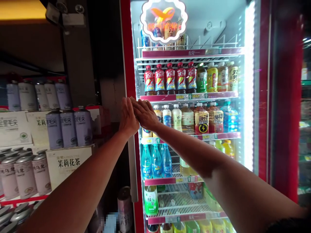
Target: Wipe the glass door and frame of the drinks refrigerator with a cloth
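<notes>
Both arms reach forward to the left edge of a lit drinks fridge with a red door frame (126, 42). My left hand (128, 118) lies against this frame, fingers stretched upward, just above the visible part of a long grey door handle (132, 168). Close beside it, my right hand (145, 113) has its fingers extended and slanting to the left, over the frame and the glass edge. The two hands meet or overlap near the frame. I see nothing held in either, though their palms are hidden. Behind the glass, red-capped tea bottles (170, 79) stand above my right hand.
More fridge shelves hold blue bottles (156, 161), a green tea bottle (151, 200) and several others. To the left, purple tea canisters (69, 127), pink canisters (25, 174) and white boxes (70, 161) are stacked. A tall canister (125, 207) stands low beside the fridge.
</notes>
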`<state>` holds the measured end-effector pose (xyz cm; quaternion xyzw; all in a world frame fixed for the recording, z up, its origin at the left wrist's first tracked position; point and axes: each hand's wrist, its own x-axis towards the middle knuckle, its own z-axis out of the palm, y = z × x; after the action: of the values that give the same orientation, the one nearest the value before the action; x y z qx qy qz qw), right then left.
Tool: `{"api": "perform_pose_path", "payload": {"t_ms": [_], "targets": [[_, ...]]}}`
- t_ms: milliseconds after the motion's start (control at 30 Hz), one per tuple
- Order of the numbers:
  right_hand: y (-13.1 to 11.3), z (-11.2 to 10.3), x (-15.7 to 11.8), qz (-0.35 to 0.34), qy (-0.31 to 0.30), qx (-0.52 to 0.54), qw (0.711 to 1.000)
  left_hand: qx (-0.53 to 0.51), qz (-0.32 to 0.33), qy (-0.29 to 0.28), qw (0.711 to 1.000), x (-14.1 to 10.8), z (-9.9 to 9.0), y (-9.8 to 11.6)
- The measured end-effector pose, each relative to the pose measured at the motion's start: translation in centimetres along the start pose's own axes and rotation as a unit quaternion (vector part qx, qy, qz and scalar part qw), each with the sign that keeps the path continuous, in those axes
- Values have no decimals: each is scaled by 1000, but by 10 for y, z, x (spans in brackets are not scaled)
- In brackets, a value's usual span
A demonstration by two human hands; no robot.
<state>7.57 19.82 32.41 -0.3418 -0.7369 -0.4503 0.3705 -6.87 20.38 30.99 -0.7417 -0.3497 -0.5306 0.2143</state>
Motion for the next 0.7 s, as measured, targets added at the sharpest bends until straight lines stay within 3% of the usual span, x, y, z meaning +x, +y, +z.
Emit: {"api": "perform_pose_path", "payload": {"t_ms": [167,367,467,567,700], "targets": [[1,-1,2,-55,-18,-3,998,13,12,13,1000,0,0,0],[-8,-4,21,15,-2,-30,999,5,21,21,1000,1,2,-1],[-10,-6,16,0,-12,-33,999,3,12,6,1000,1,0,-2],[-2,-12,13,-29,-30,-32,999,0,5,-8,1000,0,0,-3],[10,-18,20,23,-27,-42,999,5,-3,-11,1000,0,2,-6]]}}
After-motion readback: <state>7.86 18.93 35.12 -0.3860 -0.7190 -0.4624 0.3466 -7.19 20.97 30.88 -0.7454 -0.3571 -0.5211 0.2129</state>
